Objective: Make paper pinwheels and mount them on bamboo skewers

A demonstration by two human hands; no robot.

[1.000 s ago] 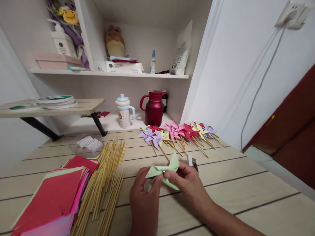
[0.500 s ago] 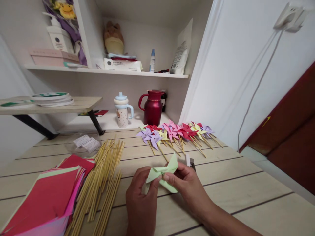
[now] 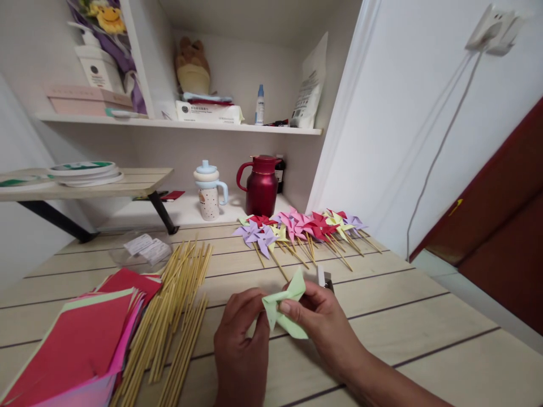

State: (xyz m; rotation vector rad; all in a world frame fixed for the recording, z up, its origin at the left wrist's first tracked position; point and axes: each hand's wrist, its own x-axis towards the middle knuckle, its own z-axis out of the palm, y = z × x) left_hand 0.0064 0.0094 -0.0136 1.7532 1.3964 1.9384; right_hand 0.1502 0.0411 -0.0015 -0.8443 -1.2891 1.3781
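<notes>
Head view. A pale green pinwheel of folded paper (image 3: pixel 283 296) is held above the near middle of the slatted pale wooden tabletop (image 3: pixel 407 322), to the right of the loose bundle of thin tan sticks (image 3: pixel 163 316). The paper should prove light, springy at its folds and easily creased; the folded centre is probably the firmest place to take hold, the blade tips the weakest. The right hand (image 3: pixel 326 319), its forearm entering from the near right, is closed on the pinwheel, thumb pressed flat near the centre and fingers behind. The left hand (image 3: pixel 241 339) stands upright from the near edge, fingers bent towards the left blade; whether it pinches the paper cannot be told. Far beyond both hands lie multicoloured paper pinwheels on sticks (image 3: pixel 294 225).
</notes>
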